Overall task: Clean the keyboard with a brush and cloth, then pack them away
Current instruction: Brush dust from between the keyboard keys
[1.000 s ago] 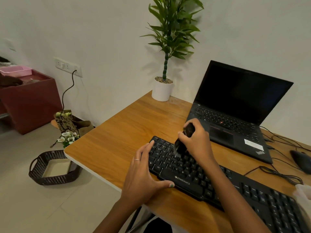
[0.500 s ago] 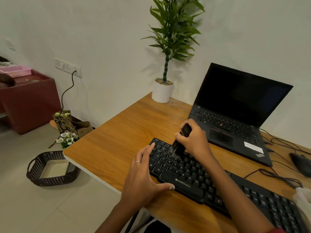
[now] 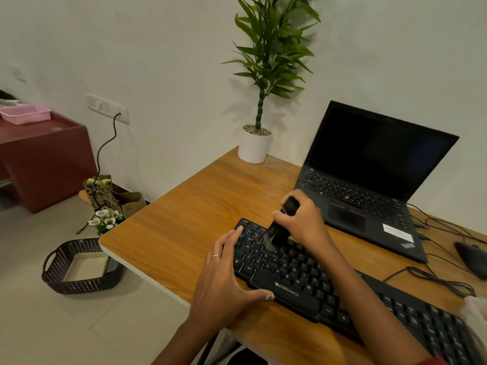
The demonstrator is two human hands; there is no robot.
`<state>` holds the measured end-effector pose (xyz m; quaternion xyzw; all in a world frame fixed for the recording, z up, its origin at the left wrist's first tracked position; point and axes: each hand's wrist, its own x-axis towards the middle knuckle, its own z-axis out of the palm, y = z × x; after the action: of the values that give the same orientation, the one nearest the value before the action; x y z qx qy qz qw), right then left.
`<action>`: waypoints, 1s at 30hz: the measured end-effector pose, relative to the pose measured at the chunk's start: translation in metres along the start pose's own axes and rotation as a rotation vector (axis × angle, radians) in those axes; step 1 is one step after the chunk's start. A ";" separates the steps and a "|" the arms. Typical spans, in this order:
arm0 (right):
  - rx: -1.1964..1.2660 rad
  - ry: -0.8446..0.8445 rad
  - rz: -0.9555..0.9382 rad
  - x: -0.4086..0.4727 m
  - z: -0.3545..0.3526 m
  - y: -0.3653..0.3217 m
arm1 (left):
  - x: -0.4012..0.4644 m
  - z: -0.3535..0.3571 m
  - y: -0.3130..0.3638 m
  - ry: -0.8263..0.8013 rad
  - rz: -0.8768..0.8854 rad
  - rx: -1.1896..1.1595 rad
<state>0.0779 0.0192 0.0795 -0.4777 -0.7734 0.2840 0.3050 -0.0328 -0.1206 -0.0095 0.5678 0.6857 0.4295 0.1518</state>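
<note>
Two hands worked: right hand [image 3: 305,222] gripped brush [image 3: 279,227], bristles on keyboard [image 3: 303,275] top-left keys; left hand [image 3: 224,283] lay flat, fingers spread, bracing keyboard's left end. Best w/ short light strokes toward the edge, I think.

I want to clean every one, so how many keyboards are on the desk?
2: the black keyboard along the desk's near edge, under both hands, and the laptop's built-in one behind it.
</note>
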 end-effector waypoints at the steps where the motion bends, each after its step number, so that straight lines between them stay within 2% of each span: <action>1: -0.019 0.057 0.014 0.001 -0.001 0.001 | 0.000 0.000 0.000 -0.001 -0.003 0.004; 3: -0.050 0.084 -0.003 0.000 0.000 0.002 | 0.000 0.000 0.001 -0.002 -0.010 0.006; 6: -0.033 -0.028 -0.043 -0.003 0.003 -0.004 | 0.001 0.000 0.001 -0.009 -0.015 0.005; 10: -0.126 0.100 -0.003 0.004 0.000 0.000 | 0.001 0.000 0.000 -0.011 -0.011 0.012; 14: -0.037 -0.050 -0.043 0.003 0.005 -0.005 | 0.001 0.000 0.001 -0.008 -0.007 0.016; 18: -0.114 0.084 -0.015 0.008 0.003 -0.005 | 0.000 0.001 -0.001 -0.007 -0.008 0.011; 22: -0.009 -0.149 -0.034 0.002 0.005 -0.012 | 0.001 0.001 -0.002 -0.005 -0.019 0.008; 23: -0.026 -0.159 -0.038 0.002 0.006 -0.013 | 0.001 0.001 -0.001 -0.005 -0.020 0.014; 27: -0.184 0.072 -0.102 0.001 0.013 -0.012 | 0.001 0.001 -0.002 -0.006 -0.018 0.005; 30: -0.103 -0.087 -0.128 -0.002 0.017 -0.017 | 0.001 0.001 -0.003 0.001 -0.010 0.005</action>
<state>0.0569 0.0081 0.0805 -0.4296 -0.8284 0.2443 0.2638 -0.0338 -0.1195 -0.0121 0.5646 0.6896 0.4272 0.1520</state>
